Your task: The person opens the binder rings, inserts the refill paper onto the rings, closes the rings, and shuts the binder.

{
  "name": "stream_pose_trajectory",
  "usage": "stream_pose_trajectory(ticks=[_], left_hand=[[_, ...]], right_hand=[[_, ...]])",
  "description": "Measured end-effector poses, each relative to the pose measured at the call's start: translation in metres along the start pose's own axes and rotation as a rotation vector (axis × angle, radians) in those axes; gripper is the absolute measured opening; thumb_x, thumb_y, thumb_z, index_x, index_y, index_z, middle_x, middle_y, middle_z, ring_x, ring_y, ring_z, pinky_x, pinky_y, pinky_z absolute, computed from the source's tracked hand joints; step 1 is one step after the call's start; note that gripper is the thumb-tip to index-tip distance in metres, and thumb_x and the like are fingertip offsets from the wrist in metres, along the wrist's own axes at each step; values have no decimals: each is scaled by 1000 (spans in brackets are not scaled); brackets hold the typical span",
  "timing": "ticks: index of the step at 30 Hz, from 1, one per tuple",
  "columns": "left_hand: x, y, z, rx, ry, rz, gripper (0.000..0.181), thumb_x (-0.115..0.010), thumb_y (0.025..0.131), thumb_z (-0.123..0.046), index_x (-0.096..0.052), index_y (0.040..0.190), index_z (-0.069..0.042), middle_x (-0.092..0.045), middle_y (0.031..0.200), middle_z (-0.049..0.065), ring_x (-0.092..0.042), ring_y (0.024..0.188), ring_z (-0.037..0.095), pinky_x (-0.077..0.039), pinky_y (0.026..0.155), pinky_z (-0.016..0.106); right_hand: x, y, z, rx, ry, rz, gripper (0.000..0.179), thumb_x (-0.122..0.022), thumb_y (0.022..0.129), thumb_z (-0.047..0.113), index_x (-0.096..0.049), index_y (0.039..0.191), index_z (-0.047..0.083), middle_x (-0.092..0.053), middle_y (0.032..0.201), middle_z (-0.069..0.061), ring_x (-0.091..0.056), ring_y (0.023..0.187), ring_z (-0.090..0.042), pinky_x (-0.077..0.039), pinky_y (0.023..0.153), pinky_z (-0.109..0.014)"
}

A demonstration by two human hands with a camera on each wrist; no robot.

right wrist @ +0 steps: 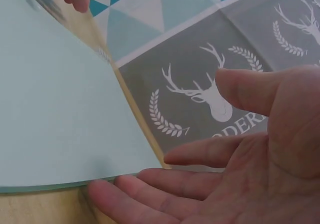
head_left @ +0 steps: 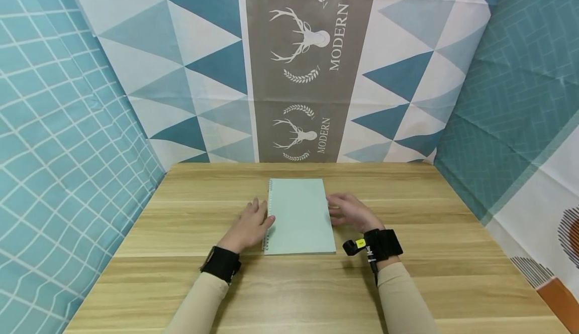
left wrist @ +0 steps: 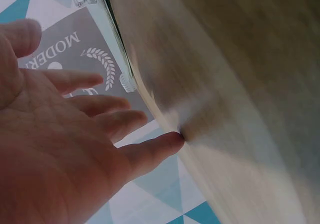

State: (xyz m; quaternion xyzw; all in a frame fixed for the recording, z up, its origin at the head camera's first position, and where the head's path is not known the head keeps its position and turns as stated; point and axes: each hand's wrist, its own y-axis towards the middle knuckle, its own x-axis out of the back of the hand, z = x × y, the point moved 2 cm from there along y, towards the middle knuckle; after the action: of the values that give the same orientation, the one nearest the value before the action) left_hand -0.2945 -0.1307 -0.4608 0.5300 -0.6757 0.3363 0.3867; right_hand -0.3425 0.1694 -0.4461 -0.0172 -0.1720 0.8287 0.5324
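Note:
A pale green spiral notebook (head_left: 299, 218) lies closed on the wooden table, its coil binding (head_left: 269, 208) along the left side. My left hand (head_left: 249, 225) is beside the binding, thumb reaching over that edge. In the left wrist view its fingers (left wrist: 150, 151) are spread and relaxed, the little fingertip down at the tabletop. At the notebook's right edge my right hand (head_left: 355, 212) is turned palm inward. Its fingertips (right wrist: 102, 191) are right at the cover's edge in the right wrist view, the thumb raised apart from them. Neither hand grips anything.
The wooden table (head_left: 190, 223) reaches back to a patterned wall cloth (head_left: 312, 73) with deer heads and triangles. Blue tiled cloth (head_left: 68, 123) hangs at the left, a teal and white one (head_left: 511, 103) at the right. Black bands (head_left: 383, 243) circle both wrists.

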Motion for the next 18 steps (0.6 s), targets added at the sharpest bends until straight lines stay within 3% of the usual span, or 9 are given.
stream_pose_trajectory(ticks=[7,12,15,18], left_hand=[[-6,-4,-2,-2,85,82,67,-43,108,-43,-30,159,-2,-19,166,29,-18,155,47,-18,116,76],[-7,-7,-1,-4,110,84,66,-45,108,-41,-32,158,0,-23,165,29,-21,155,47,-20,116,75],[-8,-9,0,-9,144,77,64,-46,108,-40,-35,157,0,-27,164,28,-24,154,46,-24,116,74],[-10,-9,0,-12,179,65,63,-46,108,-41,-37,156,-1,-30,163,27,-28,153,45,-27,115,73]], right_hand=[[5,5,-9,-1,-9,26,70,-47,108,43,-29,157,-3,-39,156,-30,-40,146,-46,-53,103,-50],[8,7,-15,-1,-32,-6,67,-48,108,39,-31,156,-4,-41,153,-31,-47,140,-46,-58,96,-48],[6,7,-15,23,-113,-6,64,-46,109,37,-32,155,-6,-42,153,-31,-49,138,-45,-57,98,-49],[3,4,-12,75,-305,-29,64,-44,109,37,-34,154,-8,-42,155,-30,-47,140,-45,-52,105,-52]])
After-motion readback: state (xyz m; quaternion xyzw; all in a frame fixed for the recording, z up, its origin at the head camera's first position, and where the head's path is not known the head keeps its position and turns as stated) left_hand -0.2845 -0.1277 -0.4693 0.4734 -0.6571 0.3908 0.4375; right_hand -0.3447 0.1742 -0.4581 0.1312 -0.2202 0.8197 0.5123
